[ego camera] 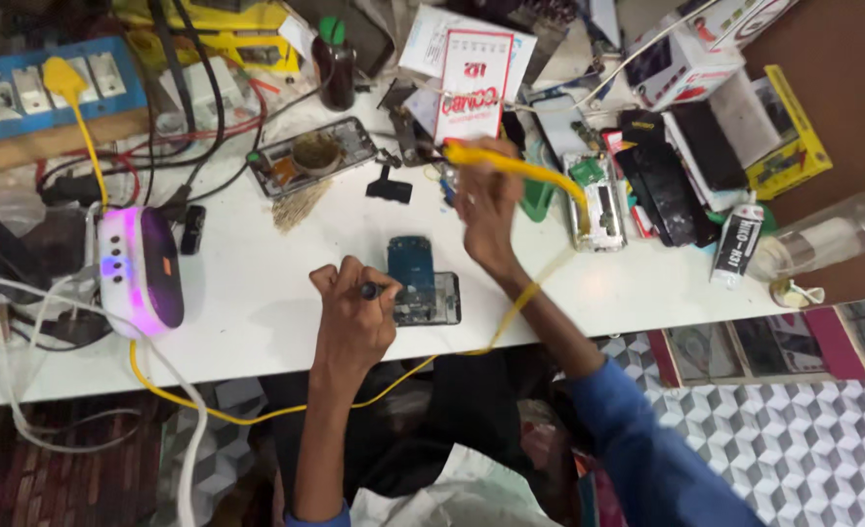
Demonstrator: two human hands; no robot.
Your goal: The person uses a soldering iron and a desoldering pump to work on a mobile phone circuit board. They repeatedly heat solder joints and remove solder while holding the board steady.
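An opened phone [423, 281] with a blue circuit board lies near the front edge of the white table [257, 293]. My left hand [352, 314] is closed on a small dark tool [368, 290] whose tip rests at the phone's left side. Farther back, my right hand [486, 200] grips a yellow soldering iron [511, 166], lifted above the table behind the phone. Its yellow cord [384, 390] loops down past the table edge.
A white speaker glowing pink [142, 270] sits at the left. A dismantled phone frame [313, 156], a dark bottle [335, 60], a blue power strip [42, 88], boxes, phone parts, a glue tube [735, 244] and a clear bottle [833, 232] crowd the back and right.
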